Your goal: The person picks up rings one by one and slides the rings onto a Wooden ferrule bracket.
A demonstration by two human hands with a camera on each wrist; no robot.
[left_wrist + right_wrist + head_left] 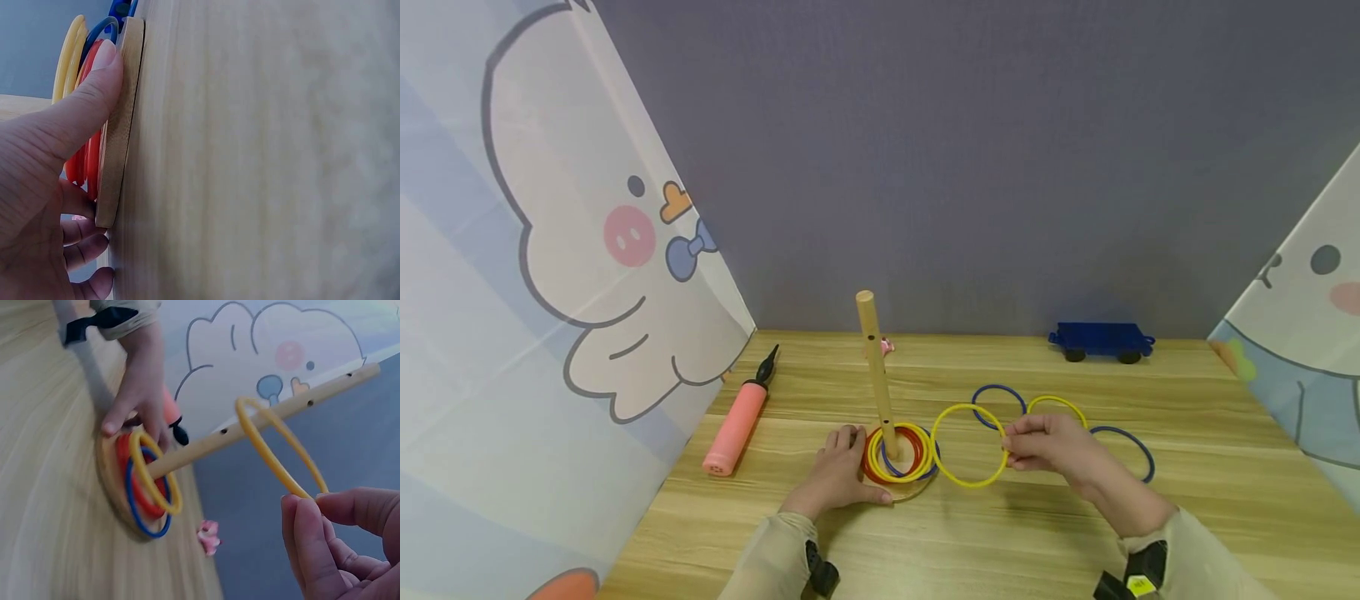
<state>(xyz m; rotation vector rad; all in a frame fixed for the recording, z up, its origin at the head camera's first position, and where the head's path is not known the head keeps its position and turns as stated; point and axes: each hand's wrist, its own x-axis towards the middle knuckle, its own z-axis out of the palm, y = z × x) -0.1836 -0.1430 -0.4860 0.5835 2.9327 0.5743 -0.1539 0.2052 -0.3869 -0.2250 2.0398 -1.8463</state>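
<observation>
Pink pump (737,422) lies far left on the counter (1045,533), clear of the work. Your left hand (838,473) rests against the round wooden base (120,125), thumb pressed on its edge and fingers loosely curled at the counter, nothing pinched; looks like it's there to steady the base so the peg (876,367) stays upright. Red, yellow and blue rings already sit stacked around the peg's foot (898,454). Next right, your right hand (1048,446) pinches a yellow ring (967,445) by its rim between thumb and fingertips (312,544), ring just beside the base, lifted per the wrist view. Rim grip keeps the opening free. Loose blue ring (997,405), another yellow ring (1057,407) and a second blue ring (1131,451) lie around that hand. Blue toy wagon (1101,341) sits at the back right.
</observation>
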